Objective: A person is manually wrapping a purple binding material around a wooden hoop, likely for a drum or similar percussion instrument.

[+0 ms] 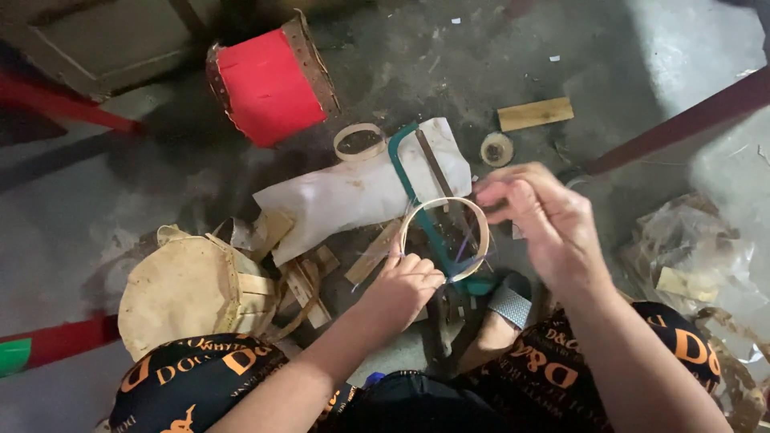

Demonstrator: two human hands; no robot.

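Head view | left hand [403, 287], right hand [539, 218] grip bamboo ring [417, 217]

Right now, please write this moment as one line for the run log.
left hand: holds thin wooden ring at lower edge | right hand: pinches ring's upper right | below: green hacksaw on white sheet

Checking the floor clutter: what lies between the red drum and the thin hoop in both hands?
In the head view, a white sheet and a small ring.
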